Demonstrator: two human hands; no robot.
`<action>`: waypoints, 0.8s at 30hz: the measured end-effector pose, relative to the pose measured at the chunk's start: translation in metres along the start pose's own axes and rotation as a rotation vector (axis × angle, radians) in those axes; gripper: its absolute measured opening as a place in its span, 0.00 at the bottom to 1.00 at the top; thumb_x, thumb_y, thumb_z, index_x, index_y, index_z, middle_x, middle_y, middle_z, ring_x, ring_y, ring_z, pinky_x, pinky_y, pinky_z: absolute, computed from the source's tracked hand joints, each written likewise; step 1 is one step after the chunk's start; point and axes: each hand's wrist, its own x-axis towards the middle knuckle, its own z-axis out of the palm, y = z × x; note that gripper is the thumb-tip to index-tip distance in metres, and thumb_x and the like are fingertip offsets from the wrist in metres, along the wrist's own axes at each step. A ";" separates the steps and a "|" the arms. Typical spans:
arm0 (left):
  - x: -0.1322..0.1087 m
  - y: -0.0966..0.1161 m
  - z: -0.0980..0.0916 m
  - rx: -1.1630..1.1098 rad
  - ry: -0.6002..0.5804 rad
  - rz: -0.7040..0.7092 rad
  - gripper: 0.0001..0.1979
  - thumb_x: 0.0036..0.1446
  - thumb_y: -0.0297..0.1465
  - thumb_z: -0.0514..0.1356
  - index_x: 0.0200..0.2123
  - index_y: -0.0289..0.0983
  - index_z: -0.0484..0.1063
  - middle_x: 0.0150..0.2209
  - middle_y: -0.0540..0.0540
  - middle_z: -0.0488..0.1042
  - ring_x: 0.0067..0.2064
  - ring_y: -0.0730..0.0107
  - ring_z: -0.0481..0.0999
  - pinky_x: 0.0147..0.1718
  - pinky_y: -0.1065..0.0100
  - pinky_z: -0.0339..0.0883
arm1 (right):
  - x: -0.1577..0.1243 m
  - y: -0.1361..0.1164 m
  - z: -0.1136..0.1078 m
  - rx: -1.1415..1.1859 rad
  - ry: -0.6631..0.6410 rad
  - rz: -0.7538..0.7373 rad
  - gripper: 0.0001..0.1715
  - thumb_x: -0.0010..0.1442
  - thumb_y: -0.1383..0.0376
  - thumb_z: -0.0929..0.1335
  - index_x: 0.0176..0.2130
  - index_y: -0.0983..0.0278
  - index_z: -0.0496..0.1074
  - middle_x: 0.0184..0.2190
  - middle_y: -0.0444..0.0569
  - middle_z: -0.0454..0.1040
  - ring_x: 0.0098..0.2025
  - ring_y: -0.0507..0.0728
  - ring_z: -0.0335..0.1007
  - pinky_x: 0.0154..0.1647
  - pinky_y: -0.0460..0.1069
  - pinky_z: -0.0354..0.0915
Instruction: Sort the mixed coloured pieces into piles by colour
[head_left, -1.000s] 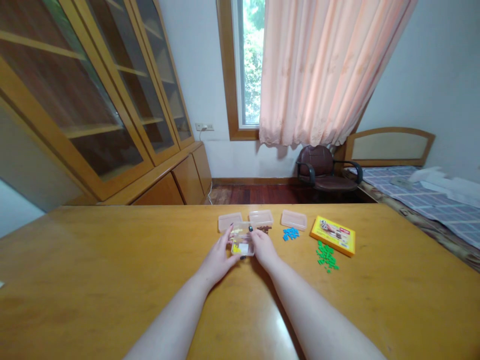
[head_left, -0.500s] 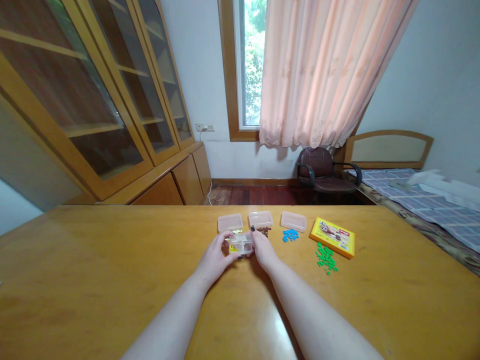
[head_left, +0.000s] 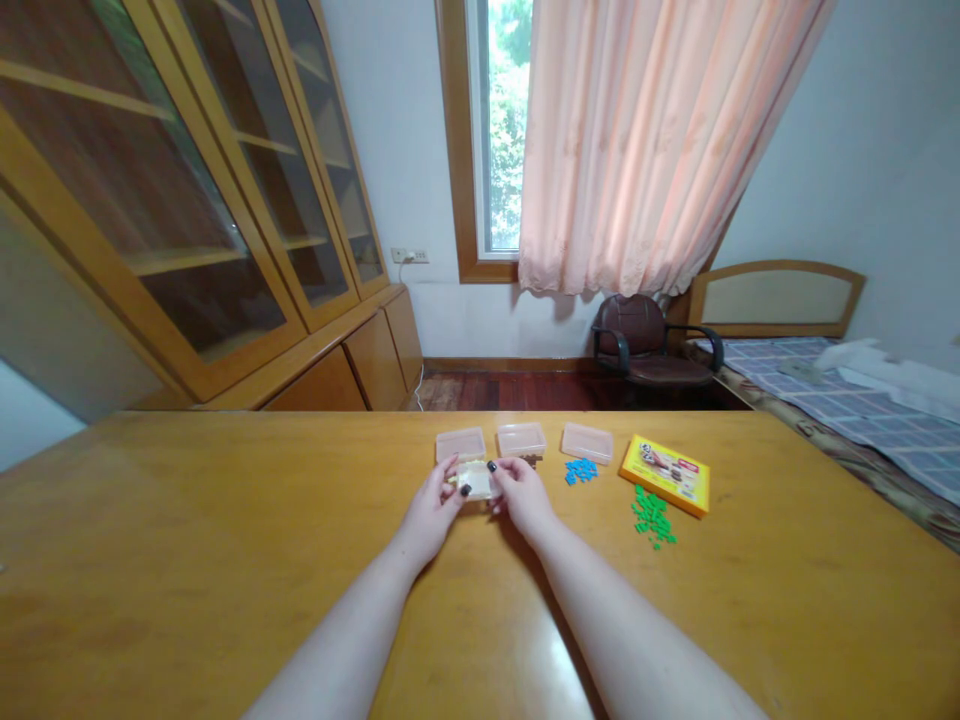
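Note:
A small clear plastic box [head_left: 475, 481] is held between both hands over the middle of the table. My left hand [head_left: 435, 508] grips its left end, thumb on the near edge. On the other end, my right hand [head_left: 523, 497] is closed with its thumb on top. A little yellow shows at the box's left edge; what lies inside is hard to make out. Just behind my right hand, brown pieces [head_left: 533, 460] lie partly hidden. Small blue pieces [head_left: 581, 471] are in a pile to the right.
Three clear plastic boxes stand in a row behind my hands: left [head_left: 460, 443], middle [head_left: 521, 438] and right [head_left: 587, 442]. At the right lie a yellow box [head_left: 666, 473] with printed pictures and a heap of green pieces [head_left: 653, 517], all on the wooden table [head_left: 225, 560].
The clear box has tilted, and its flat face now shows. Both thumbs have moved onto it, and the yellow inside is less visible. The piles and other boxes stay put.

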 end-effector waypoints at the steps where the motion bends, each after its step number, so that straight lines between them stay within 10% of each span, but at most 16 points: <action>1: 0.000 0.001 0.000 -0.024 -0.008 -0.017 0.24 0.53 0.38 0.54 0.52 0.34 0.63 0.47 0.39 0.73 0.46 0.62 0.73 0.47 0.60 0.65 | 0.000 -0.001 0.000 0.000 -0.002 -0.002 0.15 0.51 0.58 0.68 0.34 0.64 0.63 0.19 0.40 0.68 0.14 0.49 0.61 0.13 0.45 0.59; 17: 0.000 0.006 -0.002 -0.022 -0.019 -0.107 0.21 0.54 0.42 0.52 0.45 0.33 0.69 0.24 0.50 0.73 0.21 0.71 0.69 0.21 0.71 0.62 | -0.006 0.003 0.003 -0.116 -0.206 -0.028 0.21 0.49 0.50 0.68 0.32 0.65 0.65 0.19 0.42 0.69 0.14 0.47 0.60 0.12 0.43 0.53; 24: 0.004 0.000 -0.002 -0.040 -0.046 -0.017 0.17 0.54 0.39 0.53 0.42 0.34 0.68 0.40 0.42 0.76 0.43 0.62 0.75 0.44 0.62 0.66 | -0.006 0.004 0.002 -0.153 -0.219 -0.083 0.19 0.50 0.52 0.68 0.32 0.65 0.65 0.19 0.41 0.68 0.14 0.47 0.59 0.14 0.43 0.53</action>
